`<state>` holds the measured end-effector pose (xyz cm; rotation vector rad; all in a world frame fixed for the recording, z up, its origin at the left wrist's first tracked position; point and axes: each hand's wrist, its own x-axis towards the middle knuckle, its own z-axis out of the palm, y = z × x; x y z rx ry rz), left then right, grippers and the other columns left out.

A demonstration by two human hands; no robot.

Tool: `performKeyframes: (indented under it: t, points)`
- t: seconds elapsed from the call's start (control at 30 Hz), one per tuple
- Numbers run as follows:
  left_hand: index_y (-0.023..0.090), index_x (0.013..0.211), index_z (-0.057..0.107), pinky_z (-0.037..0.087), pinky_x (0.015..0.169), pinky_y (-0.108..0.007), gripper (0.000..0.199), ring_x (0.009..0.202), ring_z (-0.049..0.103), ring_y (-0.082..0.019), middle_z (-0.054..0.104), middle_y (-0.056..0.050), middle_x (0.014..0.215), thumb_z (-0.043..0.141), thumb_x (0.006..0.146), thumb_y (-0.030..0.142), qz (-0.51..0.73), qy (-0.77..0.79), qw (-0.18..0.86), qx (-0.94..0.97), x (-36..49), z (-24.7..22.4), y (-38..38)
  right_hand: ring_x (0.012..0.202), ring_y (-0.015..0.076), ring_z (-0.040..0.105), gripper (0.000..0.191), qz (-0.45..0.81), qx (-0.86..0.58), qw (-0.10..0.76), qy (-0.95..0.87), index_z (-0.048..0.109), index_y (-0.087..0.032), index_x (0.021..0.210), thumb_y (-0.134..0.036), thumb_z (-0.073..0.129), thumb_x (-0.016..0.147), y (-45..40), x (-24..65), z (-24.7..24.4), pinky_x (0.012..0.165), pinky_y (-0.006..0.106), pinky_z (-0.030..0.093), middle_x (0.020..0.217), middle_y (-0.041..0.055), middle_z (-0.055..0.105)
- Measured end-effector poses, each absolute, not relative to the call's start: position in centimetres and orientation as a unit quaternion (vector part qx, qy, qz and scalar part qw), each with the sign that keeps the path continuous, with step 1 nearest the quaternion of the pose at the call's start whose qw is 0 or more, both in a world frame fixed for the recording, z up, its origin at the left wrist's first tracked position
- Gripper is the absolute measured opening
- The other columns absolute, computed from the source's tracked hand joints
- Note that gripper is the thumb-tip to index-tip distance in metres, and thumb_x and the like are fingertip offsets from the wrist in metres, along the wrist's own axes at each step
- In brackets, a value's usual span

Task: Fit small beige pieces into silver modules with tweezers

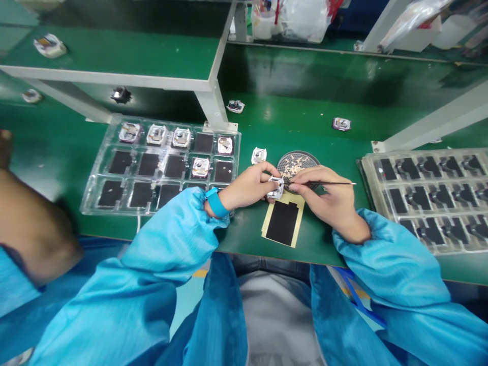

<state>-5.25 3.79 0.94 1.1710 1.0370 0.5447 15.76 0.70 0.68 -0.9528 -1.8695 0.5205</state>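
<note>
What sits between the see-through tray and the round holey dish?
The head view shows a small metal part on the green bench, between the clear tray and round mesh dish.

The left hand (pixel 247 188) pinches a small metal-framed electronic part (pixel 276 187), and the right hand (pixel 324 201) holds fine black tweezers (pixel 324 183) to it. A clear plastic tray (pixel 160 165) sits beside them on the green workbench (pixel 316 239).
</note>
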Motion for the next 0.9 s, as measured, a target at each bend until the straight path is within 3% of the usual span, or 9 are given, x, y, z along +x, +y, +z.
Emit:
performKeyframes:
  t: [0.4, 0.57, 0.9]
  points:
    - [0.015, 0.101, 0.056, 0.050, 0.049, -0.017, 0.010, 0.054, 0.069, -0.011, 0.073, -0.002, 0.070, 0.062, 0.094, 0.011, 0.265, 0.462, 0.681, 0.502, -5.0, 1.4, 3.6, 0.088, 0.0233, 0.074, 0.013, 0.219, -0.411, 0.479, -0.744, 0.072, -0.025, 0.094, -0.021, 0.080, 0.085, 0.5, 15.7, 1.1, 0.082, 0.041, 0.062, 0.091, 0.0048, 0.077]
    - [0.012, 0.104, 0.062, 0.052, 0.051, -0.017, 0.010, 0.058, 0.071, -0.011, 0.073, -0.002, 0.069, 0.064, 0.095, 0.015, 0.308, 0.447, 0.668, 0.509, -4.9, 2.0, 3.4, 0.081, 0.0212, 0.074, 0.010, 0.233, -0.449, 0.471, -0.723, 0.071, -0.024, 0.090, -0.027, 0.079, 0.086, 0.6, 15.8, 1.4, 0.073, 0.037, 0.062, 0.087, 0.0039, 0.077]
    - [0.011, 0.104, 0.074, 0.057, 0.057, -0.020, 0.025, 0.074, 0.073, -0.014, 0.078, -0.009, 0.091, 0.077, 0.087, 0.029, 0.395, 0.410, 0.596, 0.566, -5.2, 1.4, 3.3, 0.081, 0.0187, 0.072, 0.017, 0.321, -0.490, 0.512, -0.628, 0.070, -0.023, 0.089, -0.035, 0.082, 0.084, 0.9, 15.9, 0.8, 0.071, 0.033, 0.061, 0.090, 0.0026, 0.074]
